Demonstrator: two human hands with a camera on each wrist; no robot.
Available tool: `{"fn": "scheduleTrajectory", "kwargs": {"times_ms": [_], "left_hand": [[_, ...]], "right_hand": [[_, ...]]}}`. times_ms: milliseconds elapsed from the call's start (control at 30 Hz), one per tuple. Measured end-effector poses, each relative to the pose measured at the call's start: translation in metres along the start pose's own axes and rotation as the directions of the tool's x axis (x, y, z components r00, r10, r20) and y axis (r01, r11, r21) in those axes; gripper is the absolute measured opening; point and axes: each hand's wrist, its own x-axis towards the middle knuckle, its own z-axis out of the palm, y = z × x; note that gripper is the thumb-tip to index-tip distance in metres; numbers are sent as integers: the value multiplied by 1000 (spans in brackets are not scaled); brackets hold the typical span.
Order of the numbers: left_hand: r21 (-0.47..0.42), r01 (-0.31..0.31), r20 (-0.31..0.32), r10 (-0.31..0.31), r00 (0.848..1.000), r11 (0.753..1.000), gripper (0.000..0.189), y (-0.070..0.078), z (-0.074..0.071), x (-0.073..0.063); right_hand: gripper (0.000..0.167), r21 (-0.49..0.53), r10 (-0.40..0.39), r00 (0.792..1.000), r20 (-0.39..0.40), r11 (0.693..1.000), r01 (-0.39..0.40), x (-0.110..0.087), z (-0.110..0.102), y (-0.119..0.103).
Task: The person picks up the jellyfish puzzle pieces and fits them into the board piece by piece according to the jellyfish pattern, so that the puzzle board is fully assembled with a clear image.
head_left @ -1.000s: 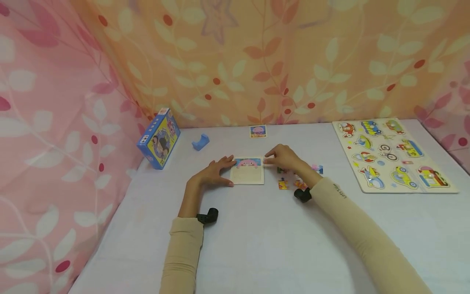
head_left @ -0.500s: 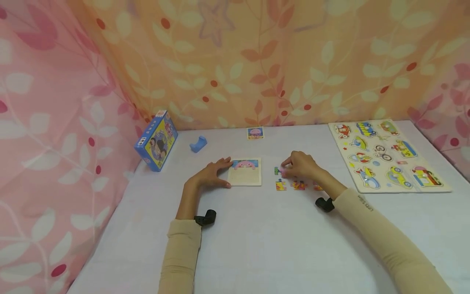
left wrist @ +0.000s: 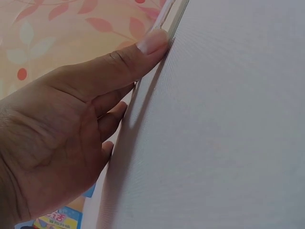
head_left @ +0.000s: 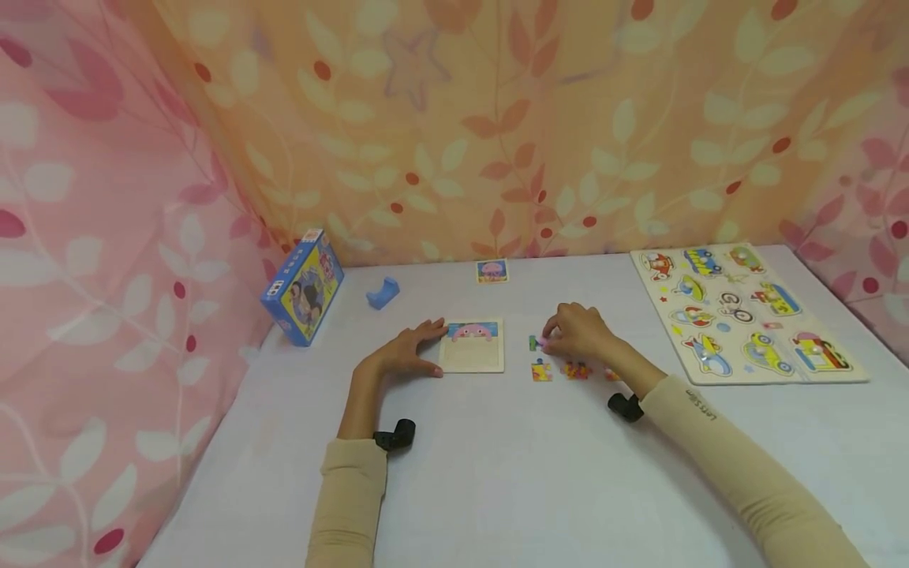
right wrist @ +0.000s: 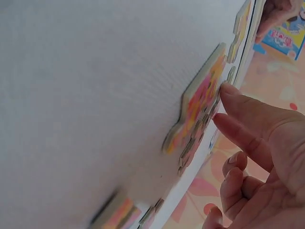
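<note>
A square jigsaw tray (head_left: 472, 364) lies flat on the table, with a strip of pink-and-blue picture filling its top and bare board below. My left hand (head_left: 406, 353) rests at the tray's left side, thumb by the lower corner and straight fingers by the upper one. In the left wrist view the thumb (left wrist: 155, 42) presses the tray's edge. My right hand (head_left: 581, 335) pinches a pinkish jigsaw piece (head_left: 545, 345) between thumb and index finger, low over the table; the fingers hide most of it. Below that hand lie a yellow piece (head_left: 542, 372) and an orange-red one (head_left: 577, 371).
Behind the tray lies a small picture card (head_left: 492, 271). A blue curved holder (head_left: 383, 293) and an upright blue box (head_left: 304, 288) stand at the back left. At right is a large vehicle puzzle board (head_left: 749, 315). Patterned curtains (head_left: 440, 142) close off the back and sides.
My right hand has left the tray's upper right corner, moved right to the loose pieces and now pinches one. My left hand stays at the tray. The head view has tilted slightly.
</note>
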Motion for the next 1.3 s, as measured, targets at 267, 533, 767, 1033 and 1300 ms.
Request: {"fn": "scheduleTrajectory", "kwargs": {"times_ms": [267,533,767,1033,1300], "left_hand": [[-8,-16,-17,16,1000,1000,91,-3,2,1],[4,-29,-18,29,999,1000,93,-6,2,-4],[14,-11,-16,11,1000,1000,93,-4,0,-1],[12,32,-33,-31,999,999,95,-3,-2,4],[-2,71,-29,-71,997,997,95,-4,-3,3]], "right_hand": [[23,-3,1,999,32,1000,-1,2,0,-1],[23,26,-66,998,-21,997,66,18,5,-20],[25,79,-148,989,0,986,147,46,12,-53],[26,77,-138,990,41,988,134,69,23,-78],[24,62,-130,989,75,990,125,80,37,-89]]}}
